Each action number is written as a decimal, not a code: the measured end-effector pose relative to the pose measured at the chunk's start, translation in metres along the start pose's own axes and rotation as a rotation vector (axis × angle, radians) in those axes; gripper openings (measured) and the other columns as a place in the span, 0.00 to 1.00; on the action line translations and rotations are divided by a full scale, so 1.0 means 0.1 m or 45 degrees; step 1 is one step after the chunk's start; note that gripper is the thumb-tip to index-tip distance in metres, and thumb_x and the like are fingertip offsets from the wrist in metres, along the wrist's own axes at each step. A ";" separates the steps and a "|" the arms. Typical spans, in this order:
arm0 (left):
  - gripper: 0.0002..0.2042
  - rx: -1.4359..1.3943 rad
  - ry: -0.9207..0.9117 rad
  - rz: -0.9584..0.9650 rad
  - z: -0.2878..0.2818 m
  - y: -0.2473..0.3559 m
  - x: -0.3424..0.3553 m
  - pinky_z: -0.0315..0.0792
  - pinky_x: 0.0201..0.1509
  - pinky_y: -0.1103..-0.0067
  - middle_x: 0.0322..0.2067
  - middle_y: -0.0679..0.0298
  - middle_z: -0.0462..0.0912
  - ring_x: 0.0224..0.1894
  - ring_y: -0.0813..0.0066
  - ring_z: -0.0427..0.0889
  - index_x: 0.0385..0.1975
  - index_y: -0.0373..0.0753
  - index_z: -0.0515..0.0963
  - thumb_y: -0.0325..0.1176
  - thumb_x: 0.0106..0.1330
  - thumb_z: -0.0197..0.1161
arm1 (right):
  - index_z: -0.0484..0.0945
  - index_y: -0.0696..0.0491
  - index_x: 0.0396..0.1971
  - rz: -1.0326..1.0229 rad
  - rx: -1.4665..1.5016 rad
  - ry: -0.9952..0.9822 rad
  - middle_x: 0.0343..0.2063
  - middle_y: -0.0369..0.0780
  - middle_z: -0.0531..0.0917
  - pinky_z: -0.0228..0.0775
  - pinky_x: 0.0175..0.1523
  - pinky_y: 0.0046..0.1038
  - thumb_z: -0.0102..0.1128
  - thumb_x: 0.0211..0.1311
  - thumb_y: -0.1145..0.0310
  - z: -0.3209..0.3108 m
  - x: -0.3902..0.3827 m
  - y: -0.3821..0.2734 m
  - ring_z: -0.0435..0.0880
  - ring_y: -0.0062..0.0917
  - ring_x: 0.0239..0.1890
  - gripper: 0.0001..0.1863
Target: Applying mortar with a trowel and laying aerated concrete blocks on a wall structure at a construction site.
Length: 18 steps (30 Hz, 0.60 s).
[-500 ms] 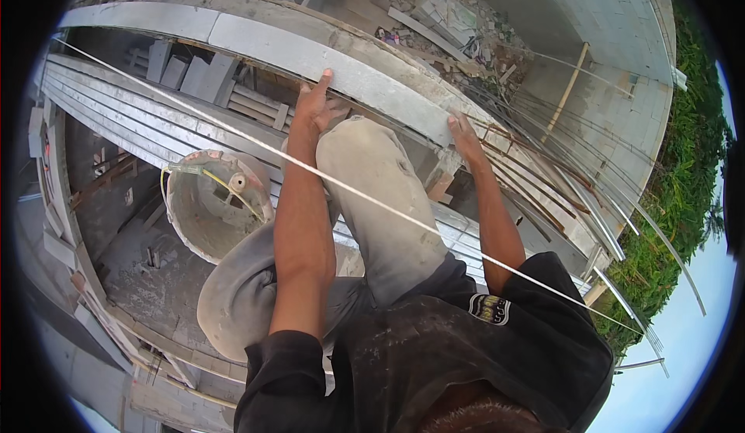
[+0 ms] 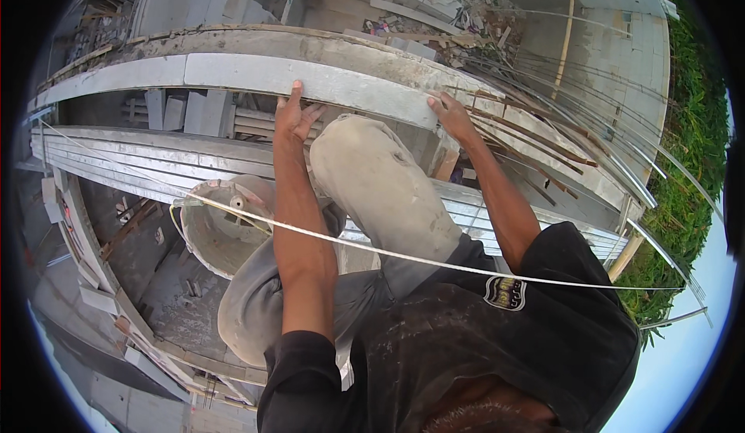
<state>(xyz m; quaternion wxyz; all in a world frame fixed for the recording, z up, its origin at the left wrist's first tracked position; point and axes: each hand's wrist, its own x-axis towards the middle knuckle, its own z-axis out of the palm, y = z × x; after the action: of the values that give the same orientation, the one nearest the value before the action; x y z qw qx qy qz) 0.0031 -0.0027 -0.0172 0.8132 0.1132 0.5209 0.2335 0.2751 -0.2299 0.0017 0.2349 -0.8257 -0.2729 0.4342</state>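
A long, pale grey block [image 2: 349, 81] lies along the top of a narrow wall, end to end with another pale block [image 2: 116, 76] on the left. My left hand [image 2: 295, 117] grips its near lower edge, one digit up on the pale face and the others spread beneath. At the block's right end, my right hand [image 2: 453, 116] is closed round the corner, its fingers partly hidden. A white cord [image 2: 372, 247] runs slantwise across my forearm and lap. My bent knee [image 2: 365, 154] rises just below the block, between my arms.
A mortar-stained bucket [image 2: 225, 231] stands left of my leg, beside ribbed metal lengths [image 2: 140, 166]. Rusty rebar [image 2: 528, 134] sticks out on the right. Beyond the wall, rubble [image 2: 481, 25] lies well below. Grey boards [image 2: 206, 112] lean under the wall.
The view has turned and shifted, so the wall lies more level in it. Both hands keep their places on the block. The cord now crosses lower on the right.
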 end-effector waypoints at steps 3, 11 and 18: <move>0.42 0.011 -0.005 0.017 -0.01 0.00 -0.02 0.63 0.61 0.41 0.65 0.48 0.55 0.61 0.34 0.63 0.68 0.43 0.36 0.35 0.65 0.63 | 0.71 0.63 0.56 -0.026 0.036 -0.038 0.55 0.58 0.74 0.61 0.64 0.34 0.54 0.66 0.50 -0.01 -0.02 0.01 0.72 0.47 0.60 0.31; 0.46 0.007 0.093 -0.017 -0.01 0.00 0.02 0.62 0.61 0.41 0.69 0.49 0.46 0.61 0.27 0.61 0.69 0.43 0.30 0.37 0.65 0.64 | 0.69 0.62 0.58 -0.005 0.029 -0.014 0.55 0.57 0.74 0.60 0.65 0.35 0.52 0.66 0.48 0.06 0.06 0.15 0.70 0.46 0.61 0.33; 0.53 0.117 0.092 -0.104 0.08 0.07 -0.09 0.63 0.59 0.39 0.70 0.44 0.38 0.66 0.31 0.55 0.68 0.49 0.23 0.43 0.62 0.67 | 0.66 0.60 0.60 -0.164 -0.095 0.351 0.60 0.55 0.69 0.59 0.66 0.37 0.52 0.67 0.54 -0.07 -0.39 -0.34 0.66 0.46 0.63 0.29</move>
<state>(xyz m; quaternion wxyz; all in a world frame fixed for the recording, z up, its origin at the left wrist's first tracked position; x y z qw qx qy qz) 0.0055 -0.0004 -0.0034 0.7967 0.1203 0.5643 0.1799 0.2540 -0.2315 0.0492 0.2666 -0.8664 -0.3064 0.2904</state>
